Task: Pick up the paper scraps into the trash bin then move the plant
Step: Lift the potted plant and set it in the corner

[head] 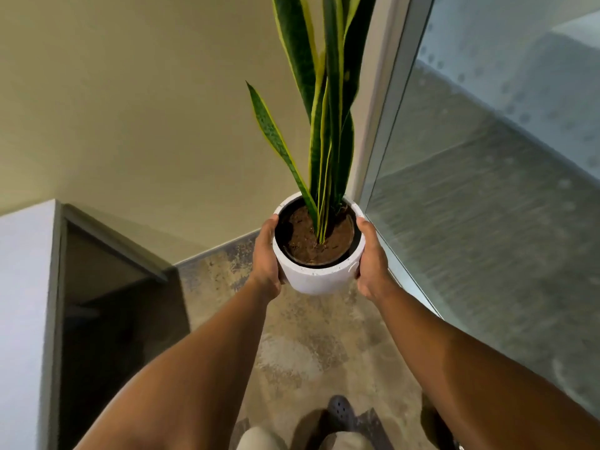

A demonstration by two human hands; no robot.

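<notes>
A snake plant [324, 102] with tall green, yellow-edged leaves grows from brown soil in a round white pot [319, 277]. The pot is held up in the air above the floor, in front of a corner of the room. My left hand [266, 258] presses against the pot's left side and my right hand [370, 258] against its right side, both arms stretched forward. No paper scraps and no trash bin are in view.
A beige wall [146, 108] is straight ahead and a glass partition [487, 190] with a pale frame runs along the right. A grey cabinet [29, 303] stands at the left. Mottled concrete floor [308, 345] lies below, with my shoe [341, 410] at the bottom.
</notes>
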